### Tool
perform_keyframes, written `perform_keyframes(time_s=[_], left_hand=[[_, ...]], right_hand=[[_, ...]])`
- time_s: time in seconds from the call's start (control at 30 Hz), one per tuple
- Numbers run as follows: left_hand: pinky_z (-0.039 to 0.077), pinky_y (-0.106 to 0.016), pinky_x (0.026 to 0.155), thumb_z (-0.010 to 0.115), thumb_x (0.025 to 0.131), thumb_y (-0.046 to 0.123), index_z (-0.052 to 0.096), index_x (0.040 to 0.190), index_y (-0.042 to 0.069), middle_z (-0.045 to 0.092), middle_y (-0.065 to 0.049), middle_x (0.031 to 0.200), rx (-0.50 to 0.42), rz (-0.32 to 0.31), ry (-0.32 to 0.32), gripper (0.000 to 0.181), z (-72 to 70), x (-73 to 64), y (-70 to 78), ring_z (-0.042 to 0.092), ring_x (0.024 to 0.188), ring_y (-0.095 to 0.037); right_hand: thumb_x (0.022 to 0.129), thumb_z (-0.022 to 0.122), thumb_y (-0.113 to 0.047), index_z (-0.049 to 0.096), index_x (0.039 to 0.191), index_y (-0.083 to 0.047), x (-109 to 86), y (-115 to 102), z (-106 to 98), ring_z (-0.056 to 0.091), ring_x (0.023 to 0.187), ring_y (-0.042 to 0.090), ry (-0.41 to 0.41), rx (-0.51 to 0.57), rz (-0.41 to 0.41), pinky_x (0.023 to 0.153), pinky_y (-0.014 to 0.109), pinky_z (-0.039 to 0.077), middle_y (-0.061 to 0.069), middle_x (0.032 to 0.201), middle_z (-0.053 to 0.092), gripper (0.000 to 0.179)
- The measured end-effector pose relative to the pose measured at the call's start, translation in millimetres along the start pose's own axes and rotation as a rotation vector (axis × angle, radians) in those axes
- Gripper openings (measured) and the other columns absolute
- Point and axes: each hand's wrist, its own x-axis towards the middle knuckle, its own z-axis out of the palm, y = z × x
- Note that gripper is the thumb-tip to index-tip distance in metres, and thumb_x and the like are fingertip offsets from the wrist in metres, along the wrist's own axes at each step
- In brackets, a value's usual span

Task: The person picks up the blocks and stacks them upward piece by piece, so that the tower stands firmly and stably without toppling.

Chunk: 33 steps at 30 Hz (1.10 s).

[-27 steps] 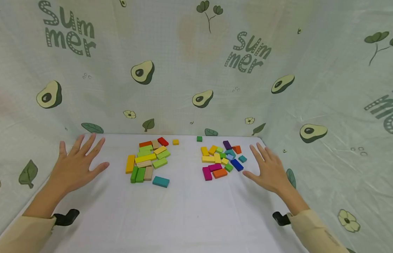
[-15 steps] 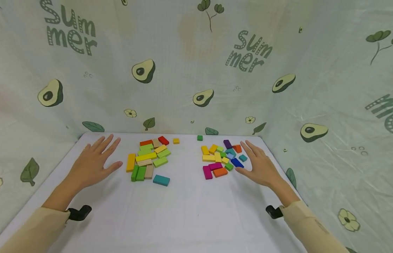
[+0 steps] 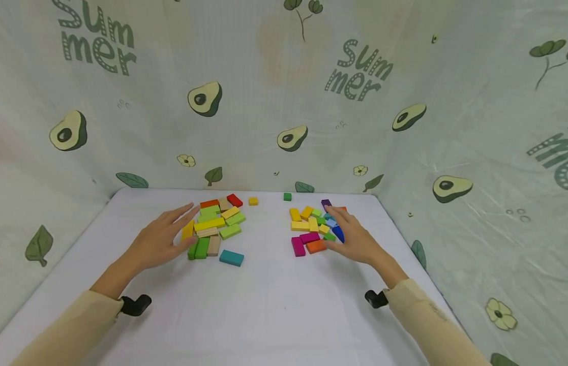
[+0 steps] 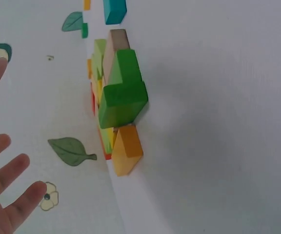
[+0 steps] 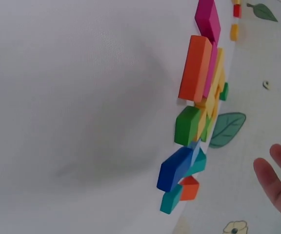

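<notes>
My left hand (image 3: 157,241), fingers spread and holding nothing, hovers at the left edge of the left group of wooden blocks. It overlaps a yellow-orange block (image 3: 187,230) in the head view; green blocks (image 4: 123,105) and a beige block (image 3: 213,246) lie beside it. My right hand (image 3: 354,238) is also empty and relaxed, over the right edge of the right group. It partly hides a dark blue block (image 5: 174,169) and an orange-red one (image 5: 189,188) in the head view. An orange block (image 3: 316,246) and magenta blocks (image 3: 298,247) lie left of its thumb.
A teal block (image 3: 231,257) lies in front of the left group. Small yellow (image 3: 253,201) and green (image 3: 287,196) blocks sit near the back edge. A printed cloth (image 3: 247,101) hangs behind and at both sides of the white table (image 3: 274,315).
Both hands have moved inward, the left hand rightward to the left block group and the right hand leftward over the right group. The blocks have stayed in place.
</notes>
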Motion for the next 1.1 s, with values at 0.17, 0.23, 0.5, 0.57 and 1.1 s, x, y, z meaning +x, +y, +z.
perform_keyframes(time_s=[0.17, 0.23, 0.5, 0.57, 1.1], left_hand=[[0.051, -0.069, 0.104, 0.077, 0.098, 0.032, 0.034, 0.168, 0.022, 0.038, -0.018, 0.167, -0.084, 0.004, -0.046, 0.083, 8.1, 7.0, 13.1, 0.044, 0.145, -0.045], [0.051, -0.068, 0.104, 0.078, 0.097, 0.033, 0.037, 0.167, 0.022, 0.041, -0.018, 0.165, -0.11, 0.004, -0.058, 0.081, 11.3, 9.4, 18.0, 0.044, 0.145, -0.044], [0.051, -0.067, 0.105, 0.075, 0.099, 0.037, 0.046, 0.161, 0.032, 0.051, -0.014, 0.158, -0.276, 0.051, -0.127, 0.069, 33.2, 17.4, 32.8, 0.047, 0.143, -0.04], [0.05, -0.066, 0.107, 0.077, 0.099, 0.037, 0.046, 0.162, 0.033, 0.051, -0.013, 0.159, -0.3, 0.065, -0.146, 0.07, 39.4, 19.2, 35.3, 0.047, 0.144, -0.039], [0.052, -0.055, 0.109, 0.078, 0.098, 0.03, 0.06, 0.152, 0.023, 0.064, -0.006, 0.146, -0.319, 0.101, -0.299, 0.056, 62.6, 28.4, 55.9, 0.058, 0.134, -0.031]], right_hand=[[0.093, 0.084, -0.035, 0.023, 0.171, -0.031, 9.3, -4, 10, 0.035, 0.154, 0.04, -0.014, 0.052, -0.029, 0.11, 0.069, 0.045, 0.011, 0.173, 0.029, 0.099], [0.092, 0.085, -0.034, 0.026, 0.17, -0.028, 13.2, -5, 15, 0.037, 0.154, 0.039, -0.022, 0.063, -0.043, 0.11, 0.068, 0.047, 0.011, 0.172, 0.032, 0.098], [0.094, 0.083, -0.034, 0.032, 0.168, -0.025, 20.6, -7, 34, 0.034, 0.155, 0.039, -0.101, 0.105, -0.056, 0.111, 0.065, 0.047, 0.011, 0.17, 0.035, 0.091], [0.094, 0.083, -0.033, 0.032, 0.168, -0.028, 22.1, -9, 39, 0.032, 0.156, 0.038, -0.117, 0.123, -0.056, 0.112, 0.066, 0.046, 0.01, 0.171, 0.034, 0.09], [0.094, 0.083, -0.035, 0.045, 0.162, -0.021, 29.0, -20, 59, 0.038, 0.153, 0.033, -0.219, 0.141, -0.061, 0.118, 0.06, 0.043, 0.009, 0.165, 0.044, 0.079]])
